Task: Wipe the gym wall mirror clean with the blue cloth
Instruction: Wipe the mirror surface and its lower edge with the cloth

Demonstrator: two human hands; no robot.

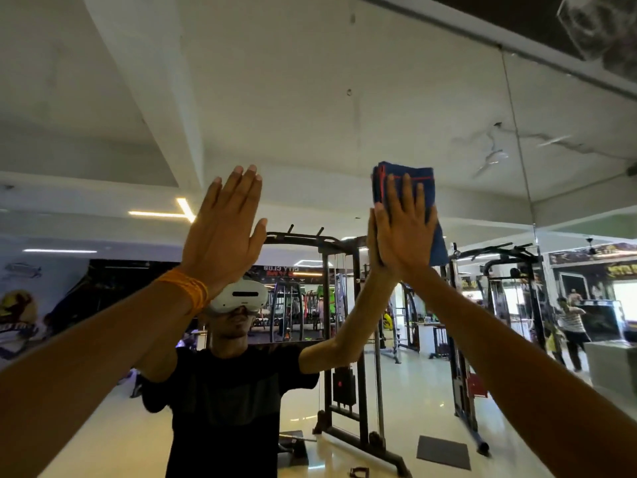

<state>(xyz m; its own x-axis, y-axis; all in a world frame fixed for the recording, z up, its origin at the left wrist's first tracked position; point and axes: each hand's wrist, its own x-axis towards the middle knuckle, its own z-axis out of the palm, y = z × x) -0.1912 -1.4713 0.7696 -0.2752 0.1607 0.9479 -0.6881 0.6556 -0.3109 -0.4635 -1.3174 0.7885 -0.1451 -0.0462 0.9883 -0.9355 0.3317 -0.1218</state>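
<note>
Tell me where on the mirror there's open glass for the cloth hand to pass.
Open glass lies above the blue cloth, up to the top of the mirror, and rightward to the vertical seam. A narrower strip runs between the right hand on the cloth and the left hand. Farther left is crowded: that hand is raised flat.

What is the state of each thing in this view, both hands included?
left hand: raised, open, fingers straight and together, holds nothing.
right hand: flat, fingers straight, presses the blue cloth on the mirror.
blue cloth: folded, flat against the glass.
mirror: upright on the wall, cloth touching it.
orange wristband: worn on the left wrist.
</note>
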